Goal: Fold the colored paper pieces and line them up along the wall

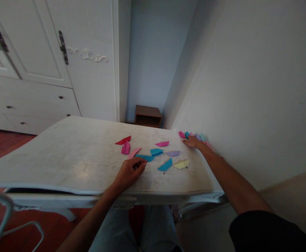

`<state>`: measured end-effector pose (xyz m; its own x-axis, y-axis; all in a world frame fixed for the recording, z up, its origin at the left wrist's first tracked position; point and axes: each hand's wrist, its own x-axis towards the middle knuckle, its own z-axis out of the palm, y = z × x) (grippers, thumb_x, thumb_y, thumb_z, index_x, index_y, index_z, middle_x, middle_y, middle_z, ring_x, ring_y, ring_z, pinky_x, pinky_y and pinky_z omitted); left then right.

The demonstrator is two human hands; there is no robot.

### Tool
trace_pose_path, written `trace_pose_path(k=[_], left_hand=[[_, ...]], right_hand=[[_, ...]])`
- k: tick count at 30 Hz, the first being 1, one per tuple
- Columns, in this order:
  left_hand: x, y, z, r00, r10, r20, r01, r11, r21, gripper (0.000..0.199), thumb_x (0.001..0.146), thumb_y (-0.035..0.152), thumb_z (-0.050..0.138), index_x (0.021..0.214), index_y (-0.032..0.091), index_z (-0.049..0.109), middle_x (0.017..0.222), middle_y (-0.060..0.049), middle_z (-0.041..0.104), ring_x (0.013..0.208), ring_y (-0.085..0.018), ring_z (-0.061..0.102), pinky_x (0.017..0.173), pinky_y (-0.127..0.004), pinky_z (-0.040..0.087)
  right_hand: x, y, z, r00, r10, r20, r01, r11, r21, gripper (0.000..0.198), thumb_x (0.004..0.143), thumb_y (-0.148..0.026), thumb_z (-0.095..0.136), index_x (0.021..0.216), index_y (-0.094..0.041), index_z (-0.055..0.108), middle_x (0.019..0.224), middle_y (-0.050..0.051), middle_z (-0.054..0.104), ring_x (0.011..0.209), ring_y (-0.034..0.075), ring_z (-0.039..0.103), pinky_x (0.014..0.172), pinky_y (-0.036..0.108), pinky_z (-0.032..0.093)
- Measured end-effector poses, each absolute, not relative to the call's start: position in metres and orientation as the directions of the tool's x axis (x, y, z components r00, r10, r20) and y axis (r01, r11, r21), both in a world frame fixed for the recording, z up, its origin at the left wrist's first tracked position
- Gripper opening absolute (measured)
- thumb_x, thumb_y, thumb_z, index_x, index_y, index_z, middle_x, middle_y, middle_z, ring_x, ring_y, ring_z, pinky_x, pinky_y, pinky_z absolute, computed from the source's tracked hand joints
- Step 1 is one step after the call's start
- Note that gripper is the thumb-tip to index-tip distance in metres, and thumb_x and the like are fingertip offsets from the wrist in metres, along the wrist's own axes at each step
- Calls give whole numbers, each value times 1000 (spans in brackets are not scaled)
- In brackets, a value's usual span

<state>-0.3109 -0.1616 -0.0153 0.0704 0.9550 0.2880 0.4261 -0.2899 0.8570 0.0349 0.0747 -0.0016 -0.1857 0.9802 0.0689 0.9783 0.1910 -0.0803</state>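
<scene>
My left hand is low over the white table, fingers curled and thumb near the fingertips; whatever they may pinch is too small to make out. Just beyond it lies a folded blue paper piece, with a light pink one beside it. My right hand reaches to the far right edge, fingers stretched out against a row of small folded paper pieces along the wall. Between the hands lie a blue folded paper, a yellow one, a lavender one and a magenta one.
The white tabletop extends left. A red folded paper and a magenta one lie left of centre. The wall borders the right side. Behind stand a white wardrobe and a small brown cabinet. A metal frame is at lower left.
</scene>
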Motion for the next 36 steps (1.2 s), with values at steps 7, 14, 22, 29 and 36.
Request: trace_pose_path(k=[7,14,22,29,36], left_hand=[[-312,-163,-13,61,963,263,442,-263,858,26,84,34,55,88,15,72,74,-4,71,65,-15,62,60,-24,46],[-312,-164,-11,60,956,288,441,-284,851,25,82,34,56,87,16,72,76,-4,73,66,-16,64,62,-24,48],[-311,-165,-11,32,964,264,426,-252,869,26,81,34,55,84,14,71,68,-3,69,63,-15,61,57,-22,45],[-312,-163,-15,35,961,273,428,-261,865,24,81,33,55,85,15,71,67,-2,68,62,-15,60,55,-22,45],[-311,-164,-13,29,963,267,437,-252,863,25,82,33,54,85,15,72,68,-2,69,61,-14,59,55,-21,43]], right_hand=[[22,40,-17,-286,955,74,951,293,-104,37,92,-35,50,113,-9,64,120,22,64,114,32,60,96,41,44],[10,-14,-11,-465,875,136,829,484,-279,45,89,-35,54,131,-19,56,134,11,60,121,25,57,103,40,43],[4,-31,-11,-374,900,227,833,433,-346,47,87,-34,54,131,-16,57,135,13,59,126,28,53,109,46,37],[-29,-61,-11,-576,798,176,677,586,-445,55,92,-47,50,139,-20,49,144,11,51,131,27,49,111,45,37],[-42,-44,-2,-499,832,241,718,553,-423,47,93,-39,47,132,-15,54,136,13,57,127,26,52,109,41,38]])
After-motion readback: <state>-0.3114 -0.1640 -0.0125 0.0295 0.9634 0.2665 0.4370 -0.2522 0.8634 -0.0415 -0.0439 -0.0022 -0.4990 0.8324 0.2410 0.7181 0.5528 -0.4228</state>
